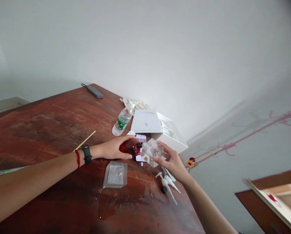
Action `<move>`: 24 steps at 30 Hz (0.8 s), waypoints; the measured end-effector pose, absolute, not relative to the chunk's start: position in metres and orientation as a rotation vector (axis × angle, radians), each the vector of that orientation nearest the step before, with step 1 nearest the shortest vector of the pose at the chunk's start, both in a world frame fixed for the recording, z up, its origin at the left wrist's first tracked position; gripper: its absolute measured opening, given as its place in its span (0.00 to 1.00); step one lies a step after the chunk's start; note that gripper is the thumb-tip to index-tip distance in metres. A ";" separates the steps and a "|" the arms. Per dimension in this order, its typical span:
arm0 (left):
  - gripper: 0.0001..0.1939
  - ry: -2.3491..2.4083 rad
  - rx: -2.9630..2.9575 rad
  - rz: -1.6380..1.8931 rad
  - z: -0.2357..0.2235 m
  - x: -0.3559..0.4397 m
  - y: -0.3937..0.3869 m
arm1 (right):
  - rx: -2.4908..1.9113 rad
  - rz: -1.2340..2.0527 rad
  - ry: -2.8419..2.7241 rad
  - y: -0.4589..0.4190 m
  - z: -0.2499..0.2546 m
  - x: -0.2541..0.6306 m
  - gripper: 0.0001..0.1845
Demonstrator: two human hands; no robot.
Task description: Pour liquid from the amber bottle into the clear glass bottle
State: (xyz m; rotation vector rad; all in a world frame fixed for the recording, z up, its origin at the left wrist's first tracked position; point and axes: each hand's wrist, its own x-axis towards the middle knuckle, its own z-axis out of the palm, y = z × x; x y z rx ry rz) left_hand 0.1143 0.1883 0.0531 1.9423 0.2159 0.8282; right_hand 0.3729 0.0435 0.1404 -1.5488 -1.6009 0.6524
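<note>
My left hand [113, 148] is wrapped round a dark red-brown bottle [129, 147], tipped on its side with its black neck [139, 145] toward the right. Close to that neck, my right hand [171, 160] grips a clear faceted container [152, 152], which looks tilted; whether the two touch I cannot tell. Beneath them lies a phone [141, 139] with its screen lit. A clear square tray [115, 175] rests on the table just below my left hand. White pump heads with tubes [168, 185] and a black cap [164, 189] lie below my right hand.
A water bottle [123, 119] with a green label stands behind my left hand. Beyond the phone are a white box [171, 138] and a cloth [142, 105]. A wooden stick [85, 140] lies at left, a grey device [94, 91] farther back. Liquid [108, 208] wets the tabletop.
</note>
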 end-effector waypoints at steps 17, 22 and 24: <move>0.36 0.220 1.927 0.805 0.053 0.114 0.190 | -1.537 0.664 -1.619 0.047 0.143 0.372 0.30; 0.38 0.248 1.930 0.795 0.050 0.113 0.192 | -1.557 0.662 -1.626 0.048 0.145 0.372 0.31; 0.39 0.254 1.931 0.787 0.049 0.113 0.193 | -1.561 0.662 -1.630 0.048 0.144 0.374 0.31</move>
